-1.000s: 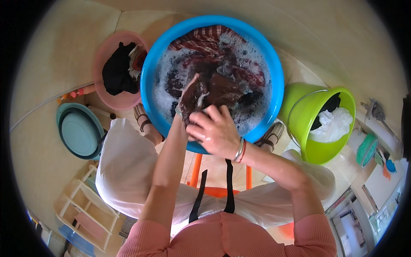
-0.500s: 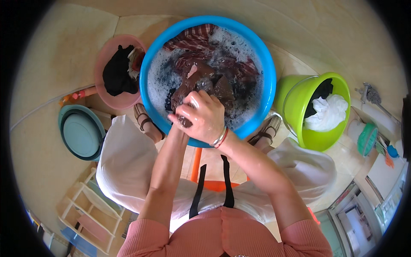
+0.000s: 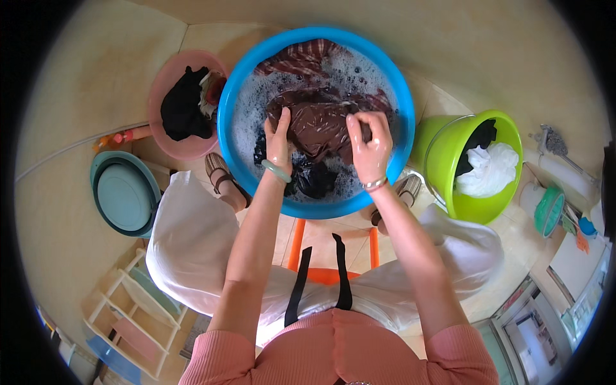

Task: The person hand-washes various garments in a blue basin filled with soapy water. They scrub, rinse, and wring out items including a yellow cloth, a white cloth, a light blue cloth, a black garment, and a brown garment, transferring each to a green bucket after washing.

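A wet brown garment (image 3: 319, 126) stretches between my two hands above soapy water in a large blue basin (image 3: 226, 147). At its left side my left hand (image 3: 278, 144) grips the edge, thumb on top and a pale green bangle on the wrist. My right hand (image 3: 373, 144) has its fingers curled round the right side of the same cloth. Behind it in the suds lies a plaid dark red cloth (image 3: 298, 59). Dark fabric (image 3: 314, 181) floats in the near part of the basin, partly under water.
On the left stand a pink basin (image 3: 156, 122) with black clothing and a teal collapsible basin (image 3: 122, 199). A lime-green bucket (image 3: 443, 151) with white and black cloth is on the right. An orange stool (image 3: 297, 247) and a white rack (image 3: 131, 311) are nearer.
My hands were clasped together over the basin's near edge. They have parted and moved forward, and the brown garment is now spread between them.
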Tool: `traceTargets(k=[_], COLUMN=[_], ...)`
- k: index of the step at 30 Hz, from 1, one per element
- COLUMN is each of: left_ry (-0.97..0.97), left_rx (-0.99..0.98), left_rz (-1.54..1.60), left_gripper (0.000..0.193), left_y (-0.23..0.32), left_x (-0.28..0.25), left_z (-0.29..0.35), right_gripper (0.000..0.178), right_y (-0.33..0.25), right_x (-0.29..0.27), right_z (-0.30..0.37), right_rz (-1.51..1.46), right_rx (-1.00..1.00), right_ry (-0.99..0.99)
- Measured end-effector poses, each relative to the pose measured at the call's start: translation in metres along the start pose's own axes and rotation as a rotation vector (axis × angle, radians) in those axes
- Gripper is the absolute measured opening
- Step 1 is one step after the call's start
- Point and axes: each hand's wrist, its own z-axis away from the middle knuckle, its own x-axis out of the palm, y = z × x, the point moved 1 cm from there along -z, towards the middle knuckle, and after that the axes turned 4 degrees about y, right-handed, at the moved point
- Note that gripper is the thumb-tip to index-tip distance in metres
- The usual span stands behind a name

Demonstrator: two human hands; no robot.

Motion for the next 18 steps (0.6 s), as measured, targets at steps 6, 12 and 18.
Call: traceTargets(k=[6, 12, 18], left_ry=[-0.337, -0.23, -0.511], left_rx=[-0.234, -0.102, -0.166], left_rz=[0.248, 0.017, 0.231], left_gripper=[0.073, 0.059, 0.046], left_y=[-0.005, 0.014, 0.018], left_x=[0.014, 0.012, -0.014], left_z=[0.029, 0.043, 0.036], right_gripper=[0.038, 0.033, 0.08], right_y=[-0.031, 0.0, 0.067], right_x=[0.004, -0.003, -0.024], right_z=[0.041, 0.029, -0.016], right_rz=[0.039, 0.01, 0.188], right_rx=[-0.131, -0.06, 0.13], right_ry=[-0.274, -0.191, -0.696])
